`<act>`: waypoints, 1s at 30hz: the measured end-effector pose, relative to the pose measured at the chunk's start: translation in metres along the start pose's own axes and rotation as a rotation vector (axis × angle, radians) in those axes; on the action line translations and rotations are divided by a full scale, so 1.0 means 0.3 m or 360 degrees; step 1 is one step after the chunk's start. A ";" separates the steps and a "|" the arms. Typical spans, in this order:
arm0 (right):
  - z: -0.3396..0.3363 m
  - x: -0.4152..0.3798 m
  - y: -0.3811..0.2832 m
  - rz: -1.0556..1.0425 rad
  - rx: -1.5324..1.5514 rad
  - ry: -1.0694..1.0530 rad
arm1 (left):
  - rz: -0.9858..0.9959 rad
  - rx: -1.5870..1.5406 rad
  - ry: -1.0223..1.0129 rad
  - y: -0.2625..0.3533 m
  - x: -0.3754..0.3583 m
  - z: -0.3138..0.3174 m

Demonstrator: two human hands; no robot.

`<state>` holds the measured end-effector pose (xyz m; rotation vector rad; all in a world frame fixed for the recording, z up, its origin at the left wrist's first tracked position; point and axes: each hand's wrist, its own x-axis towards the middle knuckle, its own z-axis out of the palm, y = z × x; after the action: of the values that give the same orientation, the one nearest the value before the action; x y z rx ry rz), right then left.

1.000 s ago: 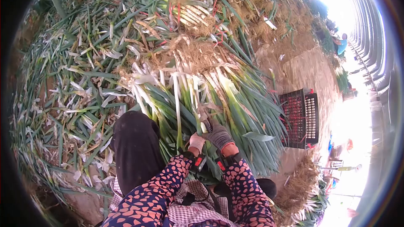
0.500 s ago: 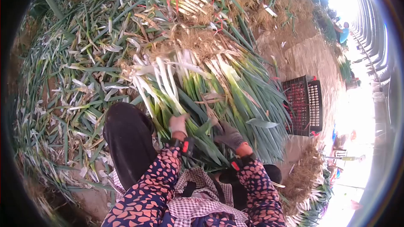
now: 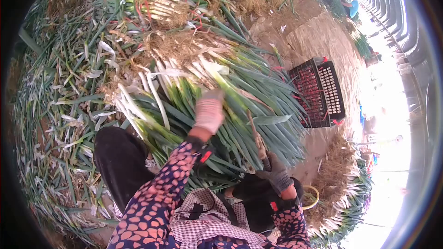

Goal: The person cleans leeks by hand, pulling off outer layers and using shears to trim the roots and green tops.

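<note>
A pile of long green onions [image 3: 249, 97], with white stems, green leaves and brown roots, lies in front of me. My left hand [image 3: 210, 112], in a pale glove, is over the middle of the pile; its fingers are smeared by motion. My right hand [image 3: 275, 173], in a dark grey glove, is closed around the lower end of a thin brown strip [image 3: 257, 138], which looks dry and withered, at the leaf ends near my knee. Several green onions [image 3: 138, 117] with thick white stems lie apart on the left side of the pile.
A black plastic crate [image 3: 318, 94] stands to the right of the pile. Loose trimmed leaves [image 3: 64, 110] cover the ground at left. Bundles tied with red string [image 3: 161, 8] lie at the back. More green onions [image 3: 348, 203] are stacked at lower right. A person [image 3: 353, 7] is far off at upper right.
My left hand has let go of the green onions at left and moved right and upward over the pile. My right hand has moved right and down with the brown strip.
</note>
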<state>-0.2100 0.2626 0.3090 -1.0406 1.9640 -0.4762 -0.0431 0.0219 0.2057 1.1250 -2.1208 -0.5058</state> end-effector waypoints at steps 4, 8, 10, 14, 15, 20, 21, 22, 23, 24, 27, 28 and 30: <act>-0.073 -0.050 0.071 0.0063 -0.0044 0.0084 | 0.0578 0.0677 -0.0657 0.133 0.125 0.408; -0.114 -0.090 0.038 0.0095 0.0048 0.0020 | 0.0586 0.0723 -0.1219 0.171 0.105 0.416; -0.119 -0.083 0.052 0.0085 0.0032 -0.0026 | 0.0760 0.0711 -0.1169 0.124 -0.003 0.329; -0.056 -0.035 0.089 -0.0160 -0.0070 -0.0185 | 0.0831 0.0435 -0.0940 -0.047 -0.265 0.160; -0.032 -0.021 0.063 -0.0201 -0.0115 -0.0272 | 0.0734 0.0404 -0.1004 -0.055 -0.303 0.121; 0.092 0.098 -0.037 -0.0125 -0.0414 -0.0316 | -0.0275 -0.0271 -0.0208 -0.051 -0.308 0.100; 0.107 0.118 -0.052 -0.0204 -0.0358 -0.0292 | -0.0600 -0.0408 0.0087 -0.029 -0.293 0.106; 0.114 0.138 -0.076 -0.0276 -0.0307 -0.0279 | -0.0969 -0.0306 0.0119 -0.052 -0.255 0.141; 0.120 0.155 -0.097 -0.0356 -0.0259 -0.0262 | -0.1160 -0.0406 0.0057 -0.084 -0.206 0.170; 0.124 0.168 -0.108 -0.0295 -0.0358 -0.0286 | -0.1215 -0.0569 -0.0065 -0.124 -0.157 0.214; 0.131 0.149 -0.077 -0.0314 -0.0221 -0.0021 | -0.1370 -0.0296 -0.0442 -0.108 -0.002 0.244; 0.120 0.138 -0.065 -0.0347 -0.0206 0.0015 | -0.1409 -0.0084 -0.0569 -0.072 0.051 0.236; 0.096 0.110 -0.055 -0.0177 -0.0192 -0.0046 | -0.1648 0.0004 -0.0652 -0.008 0.140 0.194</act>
<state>-0.1883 0.2276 0.2865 -1.2308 1.9359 -0.4043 -0.1001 -0.0131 0.1797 2.2448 -1.6761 -1.2727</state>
